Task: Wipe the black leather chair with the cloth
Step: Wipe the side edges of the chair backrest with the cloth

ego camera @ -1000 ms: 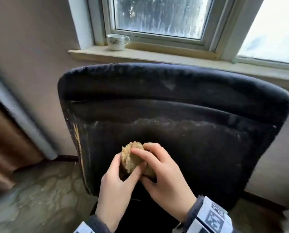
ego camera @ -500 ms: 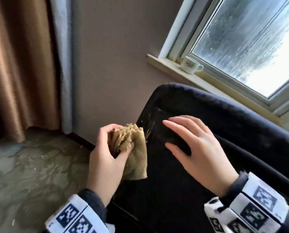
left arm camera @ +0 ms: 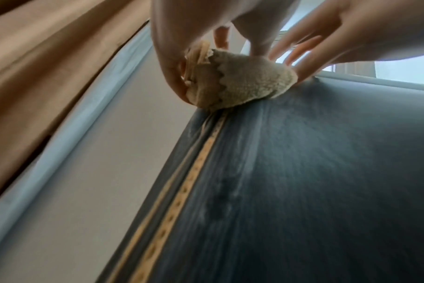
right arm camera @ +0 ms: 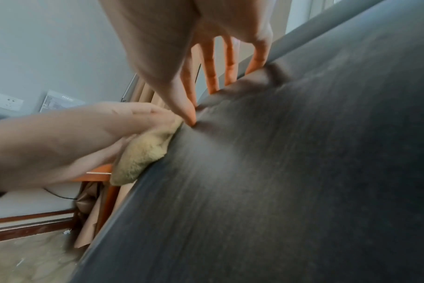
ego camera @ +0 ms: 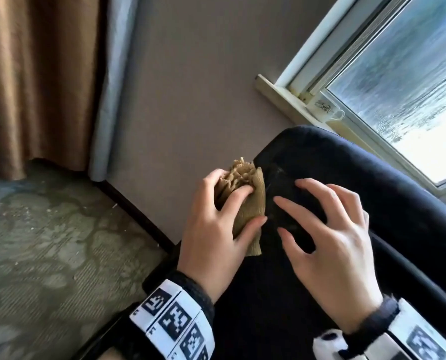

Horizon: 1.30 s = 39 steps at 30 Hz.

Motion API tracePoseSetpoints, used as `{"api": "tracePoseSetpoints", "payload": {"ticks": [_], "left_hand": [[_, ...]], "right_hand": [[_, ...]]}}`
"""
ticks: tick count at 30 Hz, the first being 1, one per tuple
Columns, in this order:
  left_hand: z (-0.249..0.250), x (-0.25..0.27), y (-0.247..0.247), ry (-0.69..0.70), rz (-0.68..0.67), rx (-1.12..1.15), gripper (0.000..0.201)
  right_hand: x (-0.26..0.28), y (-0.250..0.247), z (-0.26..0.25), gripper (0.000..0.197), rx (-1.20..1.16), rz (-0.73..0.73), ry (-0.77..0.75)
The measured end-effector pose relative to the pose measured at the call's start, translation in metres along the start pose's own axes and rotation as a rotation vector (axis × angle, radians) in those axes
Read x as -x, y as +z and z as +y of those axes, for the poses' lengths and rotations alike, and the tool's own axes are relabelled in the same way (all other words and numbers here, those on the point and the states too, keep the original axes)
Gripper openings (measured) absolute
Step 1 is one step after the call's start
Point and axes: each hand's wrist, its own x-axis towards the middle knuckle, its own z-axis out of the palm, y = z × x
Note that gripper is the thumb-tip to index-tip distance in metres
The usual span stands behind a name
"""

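The black leather chair (ego camera: 372, 203) fills the lower right of the head view, its backrest worn and dusty, with a yellow seam strip (left arm camera: 182, 191) along its left edge. A bunched tan cloth (ego camera: 245, 193) lies against that upper left edge. My left hand (ego camera: 216, 224) grips the cloth, fingers and thumb curled round it. My right hand (ego camera: 328, 229) rests just right of the cloth with fingers spread and fingertips (right arm camera: 191, 116) pressing the leather. The cloth (left arm camera: 242, 86) touches the chair's edge in the left wrist view and shows as the cloth (right arm camera: 143, 153) in the right wrist view.
A white cup (ego camera: 325, 110) stands on the window sill (ego camera: 276, 92) behind the chair. A plain wall (ego camera: 190, 100) is left of the chair, with a brown curtain (ego camera: 35, 74) further left. Patterned floor (ego camera: 48, 242) lies below. Wooden furniture (right arm camera: 36, 216) shows in the right wrist view.
The view has swung left. The cloth went from the middle of the backrest to its upper left edge in my left hand. My right hand let go of it and now presses the leather.
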Motion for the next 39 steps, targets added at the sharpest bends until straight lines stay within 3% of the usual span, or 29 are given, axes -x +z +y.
{"api": "tracePoseSetpoints", "payload": {"ticks": [7,11,13,17,21,24,30,33,35,39], "left_hand": [[-0.021,0.023,-0.001,0.076,0.025,0.020,0.021],[-0.044,0.045,-0.016,0.091,-0.027,-0.020,0.021],[-0.044,0.039,-0.025,0.084,-0.028,-0.007,0.022],[-0.020,-0.010,-0.035,0.097,0.107,0.051,0.023],[-0.001,-0.022,-0.014,0.209,-0.058,0.063,0.019],[-0.019,0.004,-0.008,0.226,-0.087,-0.022,0.019],[-0.065,0.084,-0.039,0.070,-0.206,-0.052,0.017],[-0.048,0.056,-0.039,0.054,-0.102,0.020,0.019],[-0.027,0.021,-0.029,0.120,-0.039,0.054,0.019],[-0.022,0.001,-0.007,0.234,-0.052,0.082,0.016]], "right_hand": [[0.001,0.002,0.001,0.035,0.007,0.006,0.036],[0.001,0.004,-0.001,0.035,0.018,0.013,0.032],[0.002,0.005,-0.002,0.034,0.029,0.018,0.032],[0.002,0.005,-0.003,0.034,0.041,0.020,0.031],[0.002,0.005,-0.004,0.031,0.041,0.011,0.039],[0.000,0.004,-0.002,0.033,0.047,-0.020,0.046],[0.001,0.003,-0.005,0.034,0.062,-0.023,0.048],[0.001,0.004,-0.009,0.034,0.077,-0.014,0.059],[0.002,0.004,-0.009,0.033,0.078,-0.009,0.057],[0.001,0.003,-0.005,0.032,0.072,-0.021,0.051]]}}
